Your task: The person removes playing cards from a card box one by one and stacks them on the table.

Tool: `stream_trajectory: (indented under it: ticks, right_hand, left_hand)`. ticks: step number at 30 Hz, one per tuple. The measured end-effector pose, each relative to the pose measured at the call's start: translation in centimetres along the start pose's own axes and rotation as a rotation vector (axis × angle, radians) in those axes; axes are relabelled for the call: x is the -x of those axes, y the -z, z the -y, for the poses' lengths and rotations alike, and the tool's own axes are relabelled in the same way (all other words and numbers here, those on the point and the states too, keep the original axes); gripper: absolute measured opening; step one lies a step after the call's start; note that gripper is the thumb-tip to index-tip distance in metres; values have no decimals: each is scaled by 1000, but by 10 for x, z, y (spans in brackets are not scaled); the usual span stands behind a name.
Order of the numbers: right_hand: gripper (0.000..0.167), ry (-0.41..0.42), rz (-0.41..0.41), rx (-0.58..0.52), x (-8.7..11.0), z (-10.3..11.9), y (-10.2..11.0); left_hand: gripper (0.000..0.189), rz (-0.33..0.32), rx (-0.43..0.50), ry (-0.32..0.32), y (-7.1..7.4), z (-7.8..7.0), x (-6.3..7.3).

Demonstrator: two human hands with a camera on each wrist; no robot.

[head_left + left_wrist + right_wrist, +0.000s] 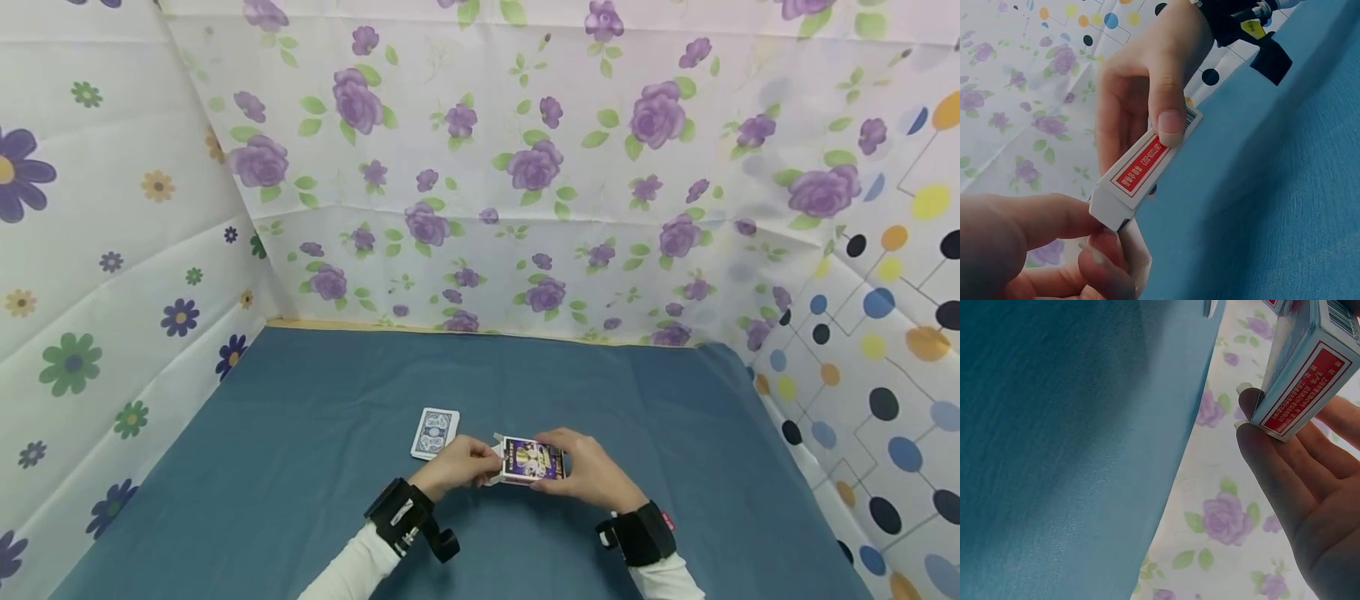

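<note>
A small playing-card box [534, 460] with a purple and gold picture on its face is held between both hands above the table. My right hand [595, 473] grips it by its right end, the thumb along the near side, as the left wrist view shows on the red-labelled side of the box [1138, 169]. At the box's other end, the fingers of my left hand [457, 462] pinch a white end flap [1137, 250]. A stack of blue-backed playing cards [435, 432] lies face down just behind my left hand, which partly covers it.
Blue cloth [337, 400] covers the table. Floral sheets hang along the back [450, 167] and left side, and a dotted sheet [862, 392] hangs at the right. Black camera straps [408, 515] are around both wrists.
</note>
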State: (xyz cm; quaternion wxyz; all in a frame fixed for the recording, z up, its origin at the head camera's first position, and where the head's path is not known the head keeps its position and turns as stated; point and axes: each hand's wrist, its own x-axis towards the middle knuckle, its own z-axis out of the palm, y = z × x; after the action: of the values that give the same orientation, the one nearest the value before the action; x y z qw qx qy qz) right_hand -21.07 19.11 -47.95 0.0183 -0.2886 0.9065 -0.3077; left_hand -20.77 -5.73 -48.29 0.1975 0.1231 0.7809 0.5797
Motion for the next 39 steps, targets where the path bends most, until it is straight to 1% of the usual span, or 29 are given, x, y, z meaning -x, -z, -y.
stream_trajectory:
  ticks: [7, 13, 17, 22, 26, 29, 31, 33, 35, 37, 39]
  right_hand:
    - [69, 2, -6, -9, -2, -3, -3]
    - [68, -6, -2, -2, -3, -2, -1]
    - [67, -19, -2, -4, -3, -1, 1]
    - [67, -26, -2, -1, -3, 0, 0]
    - [66, -19, -6, 3, -3, 0, 0]
    - [66, -16, -10, 1, -3, 0, 1]
    - [66, -21, -12, 0, -3, 0, 1]
    - [66, -26, -14, -5, -2, -1, 1]
    - [66, -30, -17, -3, -2, -1, 2]
    - [65, -33, -21, -3, -1, -2, 2]
    - [65, -36, -25, -1, -1, -2, 3]
  left_hand:
    - [20, 29, 24, -5, 2, 1, 0]
    - [18, 39, 53, 8, 1, 0, -1]
    - [18, 49, 59, 7, 1, 1, -3]
    - [16, 50, 67, 21, 2, 3, -3]
    - [23, 20, 31, 1, -1, 3, -2]
    - [27, -28, -22, -37, -4, 2, -2]
    - [25, -71, -37, -62, -4, 2, -1]
    - [22, -122, -28, -83, -4, 3, 0]
    - [20, -159, 3, -98, -4, 4, 1]
    - [21, -180, 46, -97, -4, 3, 3]
    - [22, -186, 73, -90, -4, 2, 4]
